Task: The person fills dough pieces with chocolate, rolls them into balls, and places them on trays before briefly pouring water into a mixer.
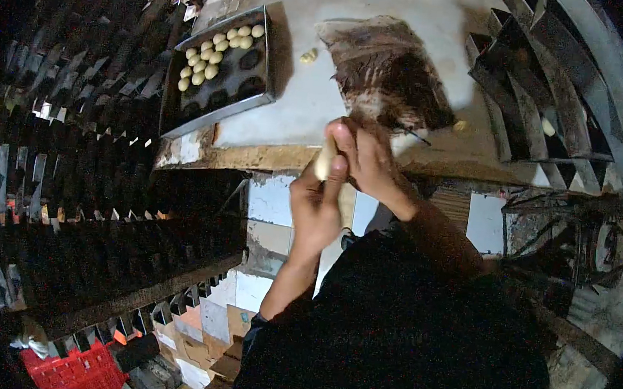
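My left hand point(316, 206) and my right hand point(367, 159) meet over the table's front edge, fingers closed around a pale lump of dough point(323, 163). Part of the lump is hidden by the fingers. Just beyond my right hand lies a sheet smeared with a dark brown paste point(383, 72), a thin dark stick point(413, 135) at its near edge. To the left, a metal tray point(267, 67) holds several pale round dough balls point(207, 55), bunched toward its far and left sides. A small dough scrap point(308, 55) sits between tray and sheet.
Metal moulds point(531, 102) are stacked on the table's right side. Tall racks of dark metal trays point(80, 162) stand along the left. A red plastic crate point(74, 370) is at lower left, near cardboard point(201, 343) on the floor. The table edge point(256, 157) is worn.
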The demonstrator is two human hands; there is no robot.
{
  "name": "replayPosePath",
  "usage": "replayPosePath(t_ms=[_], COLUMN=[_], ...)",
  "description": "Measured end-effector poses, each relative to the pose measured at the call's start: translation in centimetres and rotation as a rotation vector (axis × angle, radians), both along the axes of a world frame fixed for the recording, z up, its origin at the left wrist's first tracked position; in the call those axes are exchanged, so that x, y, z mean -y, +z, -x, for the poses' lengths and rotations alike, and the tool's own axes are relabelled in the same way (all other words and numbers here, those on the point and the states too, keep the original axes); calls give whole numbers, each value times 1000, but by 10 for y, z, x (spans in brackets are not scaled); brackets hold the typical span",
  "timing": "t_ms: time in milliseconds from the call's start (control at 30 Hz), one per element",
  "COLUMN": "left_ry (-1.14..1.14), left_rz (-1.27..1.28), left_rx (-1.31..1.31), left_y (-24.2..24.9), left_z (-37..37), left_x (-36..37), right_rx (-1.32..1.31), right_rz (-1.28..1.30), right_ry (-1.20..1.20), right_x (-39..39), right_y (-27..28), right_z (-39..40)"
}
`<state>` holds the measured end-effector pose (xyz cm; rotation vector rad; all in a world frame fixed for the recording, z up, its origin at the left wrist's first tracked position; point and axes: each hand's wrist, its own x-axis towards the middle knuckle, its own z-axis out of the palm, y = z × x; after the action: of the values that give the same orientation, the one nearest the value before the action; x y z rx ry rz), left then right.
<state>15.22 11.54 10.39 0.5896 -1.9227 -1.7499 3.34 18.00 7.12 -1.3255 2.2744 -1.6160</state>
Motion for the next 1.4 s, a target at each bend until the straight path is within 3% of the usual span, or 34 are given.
replayPosePath(t_ms=[67,100,133,167,267,333,400,467,567,633,700,800,867,933,1000,1067,1167,1267,1333,1400], left_ry=[36,123,9,-107,-198,-248,-270,-220,-114,-63,-74,-54,-59,-62,-69,-73,-82,-154,-182,-186], left_rz=[-722,-802,-823,-839,-928,-1174,-1157,-1056,-994,-853,-802,-776,-787,-788,-800,-820,-770,-744,-781,-985], left_rx=[-85,-35,42,116,220,86,79,100,38,99,33,22,-14,-1,-8,-10,17,59,67,98], left_y=[-15,-20,-41,-75,-83,-90,-93,-83,-78,-70,-69,-61,-65,-72,-71,-74,-87,-114,-124,-125], left_z=[-17,-24,-31,-39,-37,-28,-22,-10,11,24,38,67,85,100,123,142,166,180,192,197], left_x=[23,29,33,39,41,49,61,72,88,99,108,120,123,125,122,119,117,115,107,95], right_rx=[141,211,222,160,-28,-269,-120,-271,-774,-269,-285,-397,-135,-356,-1220,-1371,-479,104,194,40], right_rz=[13,21,2,-54,-95,-72,-221,-747,-551,-631,-768,-491,-539,-456,-741,-929,-989,-612,-452,-359], right_ry=[15,18,18,2,-55,-120,-340,-525,-501,-362,-196,-241,-326,-470,-641,-534,-49,167,205,184], right_x=[13,20,20,19,3,-19,-43,-75,-100,-80,-46,-35,-23,-15,-8,-3,1,-8,-18,-23], right_y=[-18,-27,-28,-51,-112,-133,-129,-140,-217,-207,-145,-152,-170,-173,-166,-163,-170,-162,-143,-134], right_z=[-16,-24,-30,-43,-43,-19,42,73,102,111,115,150,213,248,256,265,271,273,253,223])
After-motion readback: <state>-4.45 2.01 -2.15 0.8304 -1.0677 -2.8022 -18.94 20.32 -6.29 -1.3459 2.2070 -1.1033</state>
